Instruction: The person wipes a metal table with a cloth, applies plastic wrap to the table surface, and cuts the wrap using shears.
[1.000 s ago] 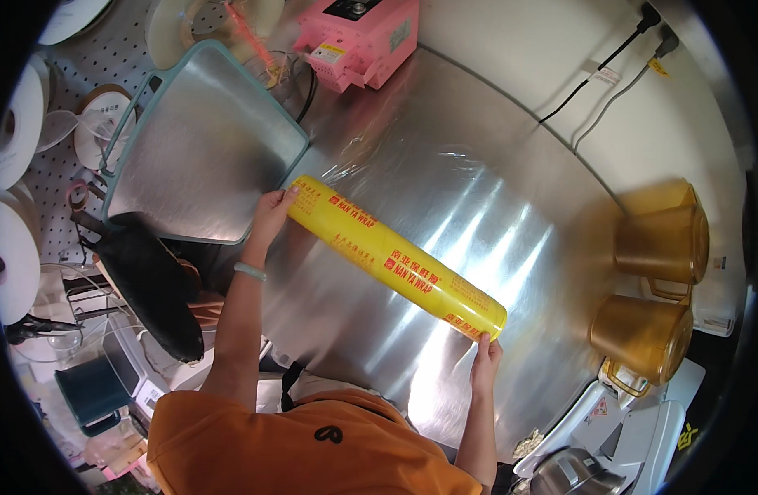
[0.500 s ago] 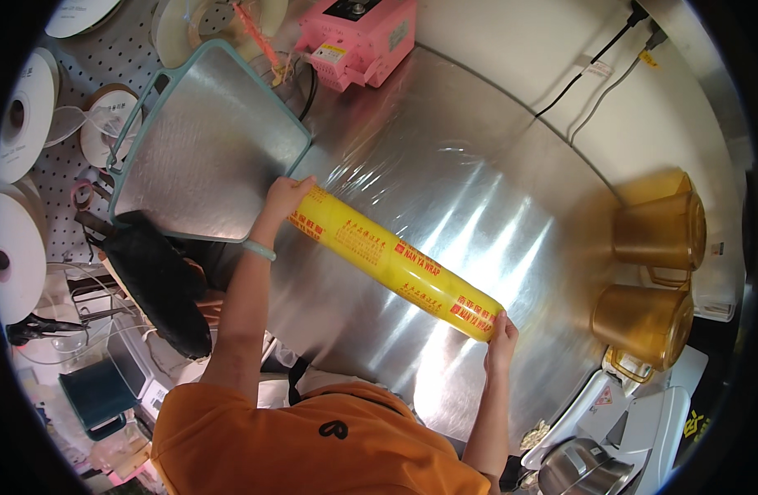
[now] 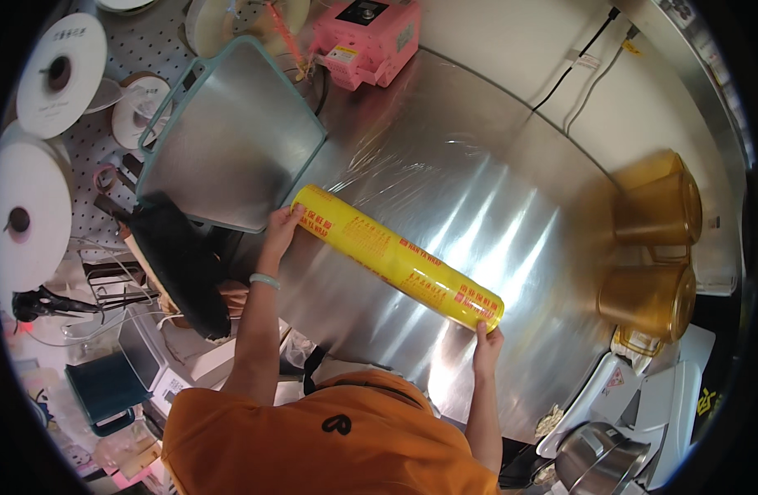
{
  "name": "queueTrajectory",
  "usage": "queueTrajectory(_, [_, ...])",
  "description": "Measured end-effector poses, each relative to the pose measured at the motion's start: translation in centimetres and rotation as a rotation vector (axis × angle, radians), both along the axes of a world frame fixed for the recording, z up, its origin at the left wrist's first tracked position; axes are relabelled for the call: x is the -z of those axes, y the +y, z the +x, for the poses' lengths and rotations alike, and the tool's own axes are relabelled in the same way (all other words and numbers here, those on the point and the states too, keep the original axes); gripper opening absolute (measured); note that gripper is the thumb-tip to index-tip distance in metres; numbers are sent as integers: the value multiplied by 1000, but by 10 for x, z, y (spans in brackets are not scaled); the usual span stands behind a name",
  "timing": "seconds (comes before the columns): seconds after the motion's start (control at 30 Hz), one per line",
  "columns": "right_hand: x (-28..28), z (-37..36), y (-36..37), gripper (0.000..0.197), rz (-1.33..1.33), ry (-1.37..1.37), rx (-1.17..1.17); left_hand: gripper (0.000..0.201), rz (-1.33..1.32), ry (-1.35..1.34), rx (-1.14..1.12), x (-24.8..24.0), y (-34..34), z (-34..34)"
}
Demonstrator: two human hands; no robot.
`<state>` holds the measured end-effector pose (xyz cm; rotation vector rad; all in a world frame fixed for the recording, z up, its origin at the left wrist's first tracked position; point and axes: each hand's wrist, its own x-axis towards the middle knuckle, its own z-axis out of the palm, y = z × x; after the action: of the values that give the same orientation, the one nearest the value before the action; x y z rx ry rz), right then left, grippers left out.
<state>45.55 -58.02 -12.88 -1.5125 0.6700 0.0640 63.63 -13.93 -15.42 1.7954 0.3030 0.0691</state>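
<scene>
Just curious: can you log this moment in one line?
left hand: roll, left end | right hand: roll, right end | below: table

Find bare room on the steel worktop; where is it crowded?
The steel worktop looks bare between the yellow roll and amber jugs; clear film wrinkles beyond the roll. Crowded: the left, with green-rimmed board and white spools.

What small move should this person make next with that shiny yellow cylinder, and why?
Perhaps draw the shiny yellow cylindrical roll slightly toward the orange fabric top: left fingers and right fingers hold its ends, and clear film, which this might straighten, lies wrinkled beyond it on the silvery metal table.
</scene>
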Motion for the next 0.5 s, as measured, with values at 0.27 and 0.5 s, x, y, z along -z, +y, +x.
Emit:
queueTrajectory(0.27, [-3,9,0,49,25,129,88,55,450,231,82,-9,4,30])
queueTrajectory(0.5, [0,-34,19,52,92,163,134,66,762,443,141,-5,15,24])
